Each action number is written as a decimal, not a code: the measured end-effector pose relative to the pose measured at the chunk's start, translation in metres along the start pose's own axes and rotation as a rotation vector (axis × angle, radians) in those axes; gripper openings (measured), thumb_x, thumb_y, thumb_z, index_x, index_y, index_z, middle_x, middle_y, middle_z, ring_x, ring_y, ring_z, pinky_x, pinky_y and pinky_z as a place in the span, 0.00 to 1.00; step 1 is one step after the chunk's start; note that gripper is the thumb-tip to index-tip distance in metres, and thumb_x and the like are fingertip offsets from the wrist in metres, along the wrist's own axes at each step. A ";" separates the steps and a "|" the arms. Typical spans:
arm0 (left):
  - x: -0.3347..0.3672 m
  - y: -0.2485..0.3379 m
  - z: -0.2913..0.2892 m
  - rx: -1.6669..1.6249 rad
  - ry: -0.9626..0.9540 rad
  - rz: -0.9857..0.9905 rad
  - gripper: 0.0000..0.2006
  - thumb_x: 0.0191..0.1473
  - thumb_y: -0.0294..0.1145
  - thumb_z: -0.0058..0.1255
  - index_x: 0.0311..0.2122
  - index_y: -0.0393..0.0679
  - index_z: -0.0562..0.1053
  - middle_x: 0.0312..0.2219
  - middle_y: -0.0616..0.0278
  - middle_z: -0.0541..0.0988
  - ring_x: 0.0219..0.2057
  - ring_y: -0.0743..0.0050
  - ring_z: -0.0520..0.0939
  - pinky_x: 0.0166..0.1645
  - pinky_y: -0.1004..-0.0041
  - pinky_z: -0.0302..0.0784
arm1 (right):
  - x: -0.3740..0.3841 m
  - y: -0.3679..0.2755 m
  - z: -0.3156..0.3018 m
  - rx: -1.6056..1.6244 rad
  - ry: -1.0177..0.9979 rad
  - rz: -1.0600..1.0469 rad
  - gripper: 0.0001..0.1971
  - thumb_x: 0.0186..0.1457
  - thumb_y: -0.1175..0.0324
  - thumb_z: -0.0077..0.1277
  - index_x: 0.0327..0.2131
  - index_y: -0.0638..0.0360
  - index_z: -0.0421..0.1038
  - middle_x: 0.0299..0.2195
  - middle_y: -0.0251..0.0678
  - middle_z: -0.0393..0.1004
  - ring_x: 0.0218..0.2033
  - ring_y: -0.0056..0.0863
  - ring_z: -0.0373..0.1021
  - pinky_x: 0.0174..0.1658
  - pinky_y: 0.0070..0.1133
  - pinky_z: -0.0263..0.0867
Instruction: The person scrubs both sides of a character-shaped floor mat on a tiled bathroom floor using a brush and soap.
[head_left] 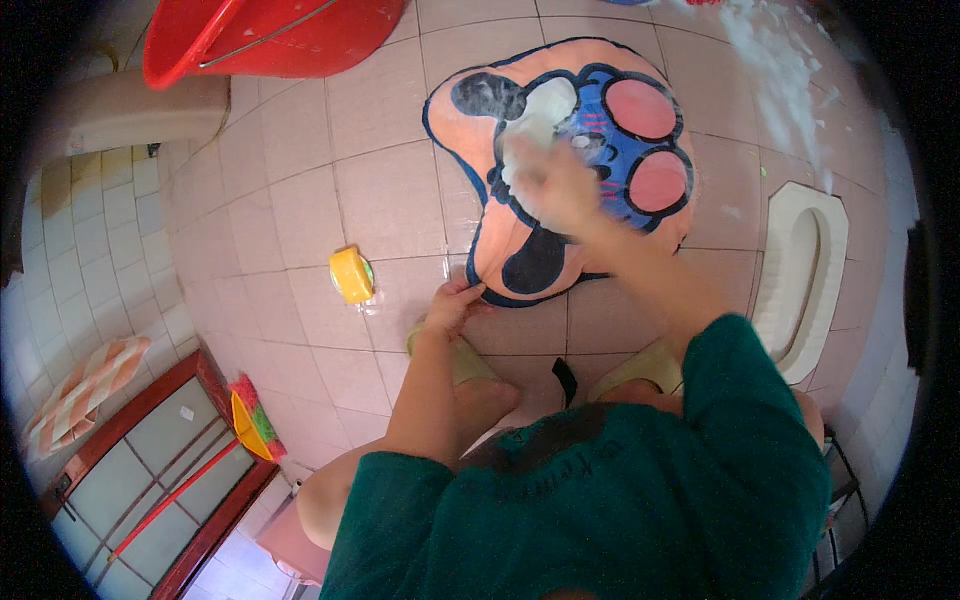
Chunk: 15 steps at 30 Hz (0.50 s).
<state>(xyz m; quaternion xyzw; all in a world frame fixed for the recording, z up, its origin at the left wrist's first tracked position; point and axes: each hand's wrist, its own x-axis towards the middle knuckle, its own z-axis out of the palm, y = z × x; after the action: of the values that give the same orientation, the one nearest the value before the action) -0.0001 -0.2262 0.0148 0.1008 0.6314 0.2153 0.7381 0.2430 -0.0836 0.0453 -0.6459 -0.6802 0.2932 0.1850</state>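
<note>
A cartoon-shaped floor mat [590,75] in peach, blue and pink with a dark edge lies flat on the tiles in front of me. My left hand [455,305] is at its near left corner, thumb and fingers pinching the dark rim. Over the mat's middle, my right hand [555,190] is smeared by motion, so its fingers and anything in them cannot be made out. White foam [550,105] covers part of the blue face beside that hand. A yellow block [352,275] with a pale green underside sits on the floor, left of my left hand.
A big red bucket [290,45] stands at the far left by a pale ledge [150,112]. White suds [785,90] spread over the far right floor. A squat toilet [800,280] is set in at right. A yellow dustpan [252,425] and a framed door [150,480] are lower left.
</note>
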 end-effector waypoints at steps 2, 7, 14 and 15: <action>0.008 -0.004 -0.004 0.062 0.067 0.071 0.05 0.55 0.28 0.56 0.35 0.38 0.76 0.29 0.58 0.81 0.24 0.68 0.81 0.32 0.70 0.80 | -0.061 -0.018 0.055 0.229 0.140 -0.502 0.27 0.48 0.58 0.54 0.55 0.29 0.68 0.45 0.49 0.67 0.41 0.48 0.69 0.43 0.38 0.69; 0.002 -0.005 -0.018 0.263 0.074 0.021 0.06 0.53 0.28 0.59 0.35 0.37 0.78 0.27 0.62 0.81 0.27 0.72 0.80 0.33 0.73 0.78 | -0.032 0.041 -0.003 -0.338 -0.230 -0.240 0.27 0.45 0.58 0.56 0.53 0.28 0.70 0.35 0.44 0.68 0.35 0.44 0.68 0.39 0.33 0.68; 0.006 0.049 0.018 0.321 -0.208 0.001 0.12 0.53 0.27 0.54 0.44 0.37 0.74 0.36 0.62 0.79 0.38 0.72 0.80 0.45 0.68 0.77 | -0.036 0.079 -0.013 -0.023 0.259 0.032 0.32 0.48 0.58 0.57 0.59 0.33 0.64 0.33 0.47 0.66 0.33 0.44 0.66 0.36 0.35 0.65; 0.010 0.057 0.030 0.387 -0.164 0.005 0.14 0.54 0.28 0.53 0.47 0.38 0.73 0.39 0.61 0.79 0.39 0.71 0.79 0.44 0.68 0.77 | -0.044 0.055 0.003 0.154 0.291 0.015 0.32 0.48 0.58 0.57 0.60 0.34 0.64 0.35 0.48 0.67 0.35 0.46 0.67 0.38 0.35 0.65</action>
<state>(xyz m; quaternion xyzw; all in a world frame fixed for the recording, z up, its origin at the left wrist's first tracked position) 0.0190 -0.1678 0.0355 0.2595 0.5985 0.0827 0.7534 0.2880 -0.1274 0.0132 -0.6706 -0.6169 0.2492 0.3281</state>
